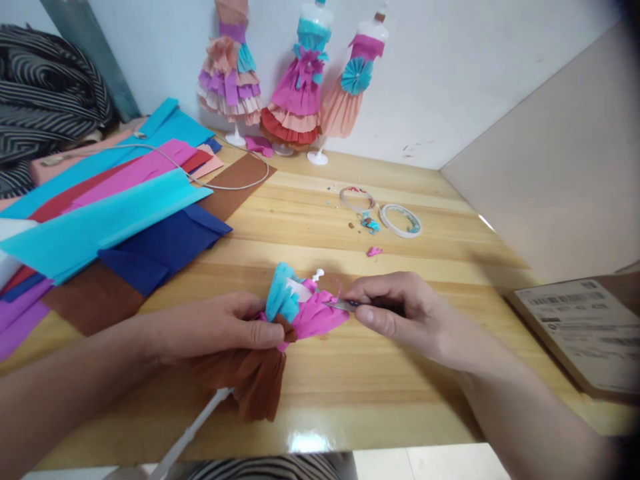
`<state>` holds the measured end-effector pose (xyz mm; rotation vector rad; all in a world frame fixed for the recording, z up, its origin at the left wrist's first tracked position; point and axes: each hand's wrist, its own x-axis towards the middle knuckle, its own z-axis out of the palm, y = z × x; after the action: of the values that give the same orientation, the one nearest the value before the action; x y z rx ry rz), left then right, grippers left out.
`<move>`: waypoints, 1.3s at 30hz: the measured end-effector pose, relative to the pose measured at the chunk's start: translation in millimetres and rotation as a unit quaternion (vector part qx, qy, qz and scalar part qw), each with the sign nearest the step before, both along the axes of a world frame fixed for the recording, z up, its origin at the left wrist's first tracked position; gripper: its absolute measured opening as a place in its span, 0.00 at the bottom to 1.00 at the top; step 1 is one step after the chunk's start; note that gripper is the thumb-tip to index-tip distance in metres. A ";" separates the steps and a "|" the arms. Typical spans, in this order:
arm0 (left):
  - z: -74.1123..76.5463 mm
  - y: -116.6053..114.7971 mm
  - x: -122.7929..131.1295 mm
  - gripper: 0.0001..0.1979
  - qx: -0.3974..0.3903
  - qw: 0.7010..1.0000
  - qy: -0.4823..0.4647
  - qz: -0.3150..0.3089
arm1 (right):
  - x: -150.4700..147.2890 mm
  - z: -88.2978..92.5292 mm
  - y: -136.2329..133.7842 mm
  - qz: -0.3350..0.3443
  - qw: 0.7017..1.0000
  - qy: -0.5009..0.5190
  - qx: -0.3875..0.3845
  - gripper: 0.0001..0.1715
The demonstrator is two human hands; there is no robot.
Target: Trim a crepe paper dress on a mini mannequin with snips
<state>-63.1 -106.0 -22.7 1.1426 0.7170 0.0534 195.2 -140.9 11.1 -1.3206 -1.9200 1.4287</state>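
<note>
Striped cloth [50, 100] lies heaped at far left. Next come overlapping paper sheets [105, 220] in turquoise, magenta, red, navy, brown and purple, spread on the wooden counter [300, 220]; a grey cord [235, 189] loops across them. The left hand [215, 330] has its fingers closed about the middle of a small dressed figure [320, 317], thumb on top. This figure is tilted above the near part of the counter, brown skirt toward the person, turquoise and magenta paper at the upper end; its white stand rod [193, 430] slants down to the lower left. Behind, by the wall, three dress models stand upright: one peach and purple [230, 80], one magenta and turquoise [303, 87], one with a turquoise rosette [356, 77]. The right hand [405, 317] has its fingers drawn together on a small metal-bladed cutter [341, 305], its tip at the magenta paper; whether the blades are parted cannot be told. Beyond are coloured scraps [371, 223] and two tape rolls [387, 220]. A labelled cardboard box [575, 333] closes the right side.
</note>
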 end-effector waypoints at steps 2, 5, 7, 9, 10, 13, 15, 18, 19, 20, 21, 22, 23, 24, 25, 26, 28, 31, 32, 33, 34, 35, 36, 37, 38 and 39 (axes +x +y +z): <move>-1.9 0.2 -0.5 0.17 -0.042 0.999 -0.004 0.002 | 0.4 0.9 -0.5 0.001 1.000 -0.003 0.002 0.27; -2.4 0.6 -0.2 0.19 -0.067 0.998 -0.008 0.015 | 2.4 3.1 -1.1 -0.003 1.000 -0.026 0.010 0.29; -1.4 0.5 0.4 0.20 -0.067 0.997 0.000 0.022 | 3.6 4.8 -1.1 -0.011 0.999 -0.038 0.024 0.29; -0.4 0.1 0.7 0.21 -0.068 0.997 0.007 0.028 | 4.2 6.1 -1.0 -0.015 0.998 -0.044 0.035 0.29; -0.1 -0.2 0.8 0.21 -0.068 0.997 0.008 0.031 | 4.4 6.4 -0.9 -0.016 0.998 -0.045 0.038 0.29; 0.0 -0.7 0.4 0.20 -0.076 0.996 0.017 0.040 | 4.6 6.0 -1.1 -0.021 0.998 -0.038 0.049 0.25; -0.2 -0.4 0.2 0.19 -0.079 0.996 0.019 0.041 | 4.4 5.2 -1.6 -0.020 0.998 -0.030 0.056 0.24; -0.6 0.3 0.1 0.19 -0.077 0.996 0.008 0.038 | 3.0 4.5 -2.5 -0.015 0.998 -0.028 0.057 0.24; -0.8 0.5 0.1 0.18 -0.073 0.997 0.005 0.037 | 2.4 4.5 -2.7 -0.016 0.998 -0.030 0.057 0.25; -1.1 0.6 0.1 0.18 -0.069 0.997 0.004 0.035 | 1.9 4.6 -2.8 -0.019 0.998 -0.032 0.058 0.27; -1.5 0.6 0.1 0.18 -0.065 0.997 0.004 0.033 | 1.4 4.8 -2.9 -0.023 0.997 -0.033 0.060 0.28; -1.8 0.6 0.1 0.18 -0.062 0.998 0.004 0.032 | 1.1 4.8 -2.9 -0.026 0.997 -0.033 0.061 0.28; -2.1 0.5 0.2 0.18 -0.061 0.998 0.002 0.034 | 0.9 4.7 -2.9 -0.027 0.997 -0.032 0.063 0.29; -2.3 0.5 0.3 0.19 -0.061 0.998 0.000 0.034 | 0.9 4.3 -2.9 -0.029 0.997 -0.031 0.065 0.29; -2.3 0.5 0.4 0.19 -0.060 0.998 -0.002 0.034 | 1.1 3.6 -2.9 -0.029 0.997 -0.030 0.066 0.29; -2.2 0.5 0.5 0.20 -0.058 0.998 -0.003 0.034 | 1.4 2.6 -2.9 -0.029 0.997 -0.029 0.068 0.29; -2.0 0.8 0.8 0.21 -0.053 0.998 -0.001 0.032 | 2.2 0.1 -2.9 -0.031 0.997 -0.024 0.070 0.28; -1.9 1.4 1.0 0.20 -0.043 0.999 0.009 0.032 | 3.4 -3.1 -3.1 -0.039 0.997 -0.006 0.064 0.26; -2.1 1.4 1.0 0.20 -0.043 0.998 0.009 0.033 | 3.7 -3.7 -3.2 -0.042 0.997 0.000 0.062 0.25; -2.3 1.3 0.9 0.20 -0.044 0.998 0.008 0.034 | 3.8 -4.0 -3.3 -0.045 0.997 0.005 0.060 0.25; -2.5 1.2 0.8 0.19 -0.047 0.998 0.004 0.034 | 3.9 -4.1 -3.4 -0.046 0.997 0.009 0.058 0.25; -2.7 1.0 0.7 0.19 -0.051 0.998 0.000 0.034 | 3.9 -4.1 -3.4 -0.047 0.997 0.011 0.058 0.25; -2.9 0.8 0.6 0.19 -0.053 0.998 -0.005 0.032 | 3.8 -4.0 -3.4 -0.047 0.997 0.012 0.059 0.25; -3.2 0.6 0.5 0.19 -0.055 0.998 -0.008 0.030 | 3.7 -4.0 -3.3 -0.048 0.997 0.010 0.061 0.25; -3.4 0.6 0.4 0.19 -0.055 0.998 -0.010 0.028 | 3.6 -4.0 -3.2 -0.049 0.997 0.006 0.063 0.25; -3.7 0.6 0.3 0.19 -0.055 0.998 -0.009 0.026 | 3.5 -4.2 -3.1 -0.050 0.997 0.002 0.066 0.25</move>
<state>-62.8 -105.4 -26.4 1.0179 0.7244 0.0679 198.7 -144.0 6.9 -1.3324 -1.8831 1.2343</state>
